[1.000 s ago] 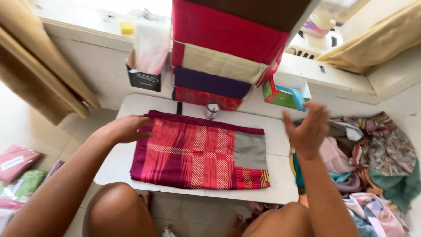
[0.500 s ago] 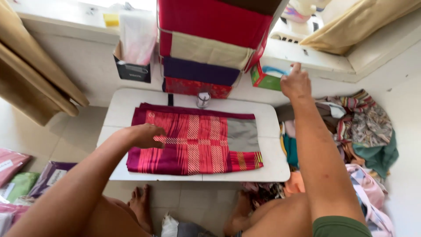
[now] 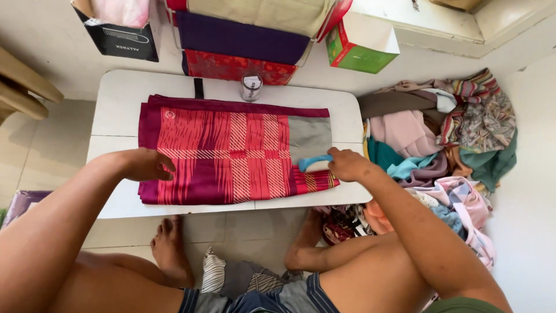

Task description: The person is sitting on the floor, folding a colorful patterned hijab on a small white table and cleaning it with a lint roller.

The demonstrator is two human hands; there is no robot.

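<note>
My right hand [image 3: 346, 164], up at the sill a moment ago, now rests on the cloth's [image 3: 231, 152] right end, fingers closed around a blue tool [image 3: 315, 163]. Its long axis runs left-right. My left hand [image 3: 147, 164] presses the cloth's left edge, fingers together.

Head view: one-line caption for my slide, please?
Left hand presses a folded red patterned cloth on a white table; right hand holds a blue-handled tool on it.
</note>
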